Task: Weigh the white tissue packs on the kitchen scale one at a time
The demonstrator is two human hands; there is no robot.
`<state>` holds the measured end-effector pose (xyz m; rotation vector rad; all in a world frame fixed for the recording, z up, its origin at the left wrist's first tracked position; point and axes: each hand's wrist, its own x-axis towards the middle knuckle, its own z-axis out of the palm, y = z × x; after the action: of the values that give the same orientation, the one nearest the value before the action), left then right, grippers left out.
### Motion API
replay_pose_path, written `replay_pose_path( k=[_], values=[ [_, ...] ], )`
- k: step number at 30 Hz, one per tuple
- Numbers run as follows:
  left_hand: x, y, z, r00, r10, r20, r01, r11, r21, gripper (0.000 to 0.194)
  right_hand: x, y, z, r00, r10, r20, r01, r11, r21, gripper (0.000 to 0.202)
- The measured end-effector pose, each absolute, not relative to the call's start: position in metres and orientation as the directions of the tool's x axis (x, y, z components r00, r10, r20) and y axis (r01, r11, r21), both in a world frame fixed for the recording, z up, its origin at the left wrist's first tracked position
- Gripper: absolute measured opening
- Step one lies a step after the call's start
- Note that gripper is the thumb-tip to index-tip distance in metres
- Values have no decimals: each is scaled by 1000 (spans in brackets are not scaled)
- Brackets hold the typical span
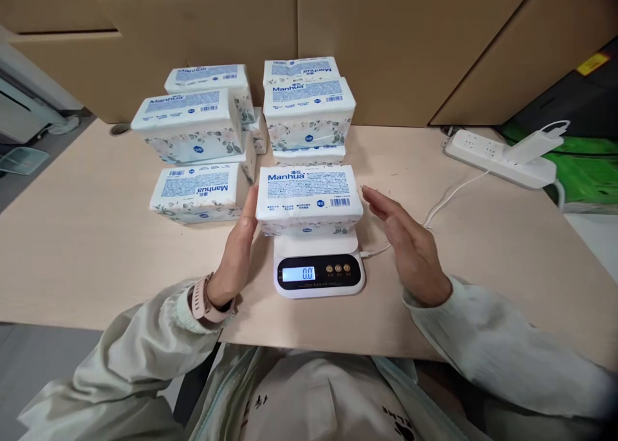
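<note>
A white and blue tissue pack (309, 196) lies on the white scale (316, 241), whose lit display reads 0.0. My left hand (237, 251) stands upright along the pack's left side, fingers stretched out, at or very near its edge. On the other side, my right hand (408, 248) is held open with a small gap to the pack. Neither hand is wrapped round anything. Just left of my left hand sits another tissue pack (200, 190). Behind, more packs are piled in a left stack (188, 129) and a right stack (309, 116).
Large cardboard boxes (362, 48) stand along the back of the wooden table (96, 248). At the right back lies a white power strip (502, 158) with a charger plugged in. A white cable (447, 199) runs from there to the scale's right side.
</note>
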<state>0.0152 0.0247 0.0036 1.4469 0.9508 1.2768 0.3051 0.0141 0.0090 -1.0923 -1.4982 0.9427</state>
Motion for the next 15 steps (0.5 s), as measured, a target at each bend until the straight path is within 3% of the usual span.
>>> replay_pose_path(
  k=[4, 11, 13, 15],
  values=[
    [14, 27, 8, 105, 981, 166, -116, -154, 981, 68, 311, 7, -8, 68, 926, 373, 184, 355, -916, 35],
    [9, 25, 3, 20, 991, 131, -175, -126, 976, 66, 309, 4, -9, 100, 902, 420, 211, 394, -895, 36],
    [8, 25, -1, -16, 988, 155, -184, -156, 971, 61, 309, 2, -8, 69, 890, 451, 287, 416, -863, 37],
    [7, 26, -4, -70, 980, 187, -188, -197, 962, 54, 314, 2, -8, 49, 818, 573, 417, 504, -756, 44]
  ],
)
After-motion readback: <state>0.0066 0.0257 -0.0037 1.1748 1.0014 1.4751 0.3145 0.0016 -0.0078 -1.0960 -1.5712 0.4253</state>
